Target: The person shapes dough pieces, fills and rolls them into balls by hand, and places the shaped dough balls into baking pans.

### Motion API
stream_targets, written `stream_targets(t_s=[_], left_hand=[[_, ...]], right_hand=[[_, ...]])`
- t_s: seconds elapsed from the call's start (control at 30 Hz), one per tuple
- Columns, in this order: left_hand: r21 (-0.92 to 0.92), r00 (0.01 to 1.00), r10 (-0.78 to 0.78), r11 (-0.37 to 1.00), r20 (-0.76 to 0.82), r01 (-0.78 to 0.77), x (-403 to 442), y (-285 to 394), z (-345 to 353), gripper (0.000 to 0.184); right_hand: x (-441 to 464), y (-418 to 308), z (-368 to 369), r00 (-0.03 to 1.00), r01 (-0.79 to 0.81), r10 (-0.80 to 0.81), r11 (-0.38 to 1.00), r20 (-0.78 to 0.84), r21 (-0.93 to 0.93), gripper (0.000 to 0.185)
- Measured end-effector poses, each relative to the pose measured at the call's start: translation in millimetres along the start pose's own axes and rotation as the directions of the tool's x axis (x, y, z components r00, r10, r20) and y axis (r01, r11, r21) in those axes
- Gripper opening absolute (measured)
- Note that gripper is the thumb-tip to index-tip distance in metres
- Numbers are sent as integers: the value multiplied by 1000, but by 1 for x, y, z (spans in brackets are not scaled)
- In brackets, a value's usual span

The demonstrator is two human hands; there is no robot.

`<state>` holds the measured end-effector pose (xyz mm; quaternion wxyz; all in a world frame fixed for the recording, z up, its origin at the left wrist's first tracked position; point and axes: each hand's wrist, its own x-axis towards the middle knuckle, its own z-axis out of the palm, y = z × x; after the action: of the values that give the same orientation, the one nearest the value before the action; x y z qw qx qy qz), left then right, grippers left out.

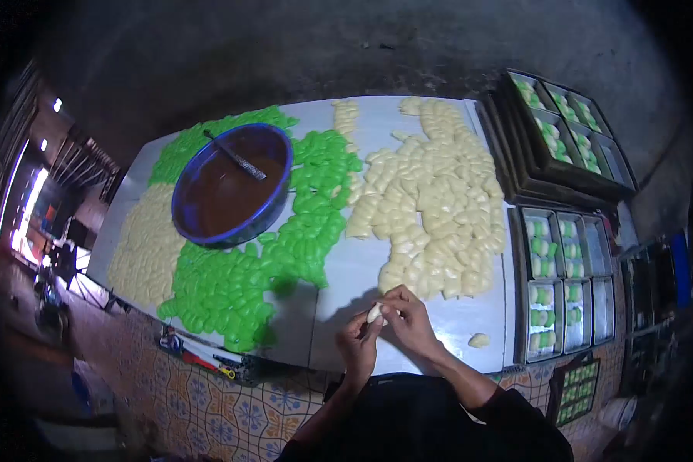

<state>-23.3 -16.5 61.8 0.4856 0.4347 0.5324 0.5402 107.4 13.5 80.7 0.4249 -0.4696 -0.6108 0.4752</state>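
A small piece of cream dough (375, 313) is pinched between the fingers of both hands, just above the table's front edge. My left hand (357, 339) closes on it from the left, and my right hand (410, 319) from the right. Beyond my hands lies a wide spread of cream dough pieces (439, 200), packed close together. To the left are bright green dough pieces (223, 296). One loose cream dough piece (479, 340) rests to the right of my right hand.
A blue basin (273, 208) of brown filling, with a metal-ended tool (242, 160) in it, stands among the dough on the white table (346, 292). Divided metal trays (564, 281) with green and cream pieces stand at the right, beside stacked trays (574, 138). More cream pieces (146, 246) lie far left.
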Motion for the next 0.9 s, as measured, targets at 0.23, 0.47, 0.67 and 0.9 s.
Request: stream_targets(t_s=[0.23, 0.47, 0.67, 0.9], left_hand=[[-787, 841, -301, 312, 448, 531, 16, 4, -53, 54], [-693, 907, 133, 691, 399, 204, 180, 70, -118, 105], [707, 993, -92, 707, 75, 12, 397, 37, -214, 90], [784, 992, 68, 608, 111, -129, 365, 72, -180, 95]], right_hand=[[34, -7, 47, 930, 238, -291, 943, 227, 232, 48], [79, 17, 67, 955, -151, -35, 800, 296, 581, 126], [78, 34, 74, 981, -175, 73, 731, 179, 659, 110], [82, 39, 77, 997, -67, 78, 711, 17, 700, 82]])
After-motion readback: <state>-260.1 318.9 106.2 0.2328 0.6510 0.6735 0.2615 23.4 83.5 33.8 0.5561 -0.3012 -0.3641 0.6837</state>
